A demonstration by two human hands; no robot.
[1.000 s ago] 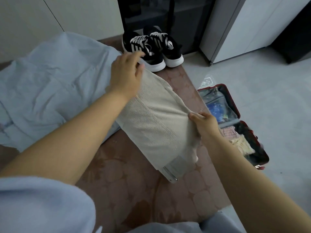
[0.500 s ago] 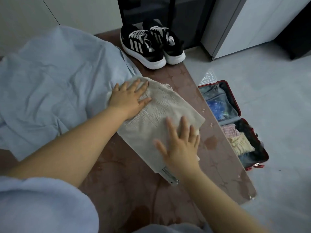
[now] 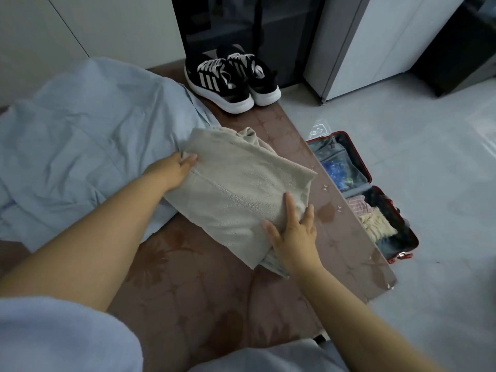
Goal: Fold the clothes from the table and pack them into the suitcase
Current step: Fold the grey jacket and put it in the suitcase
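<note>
Ribbed matt cloth garment [image 3: 236, 189]; glossy table [image 3: 346, 237]

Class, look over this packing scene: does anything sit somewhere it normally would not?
Yes: a pair of black sneakers stands on the far end of the table, the surface holding the beige garment and blue cloth. Footwear beside clean clothes looks odd.

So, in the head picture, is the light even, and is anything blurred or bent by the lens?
Head view: dim, soft light with faint shadows; pale glare on the floor and a sheen on the table; the wide lens bends the cabinet edges; the beige garment and the sneakers look sharp.
</note>
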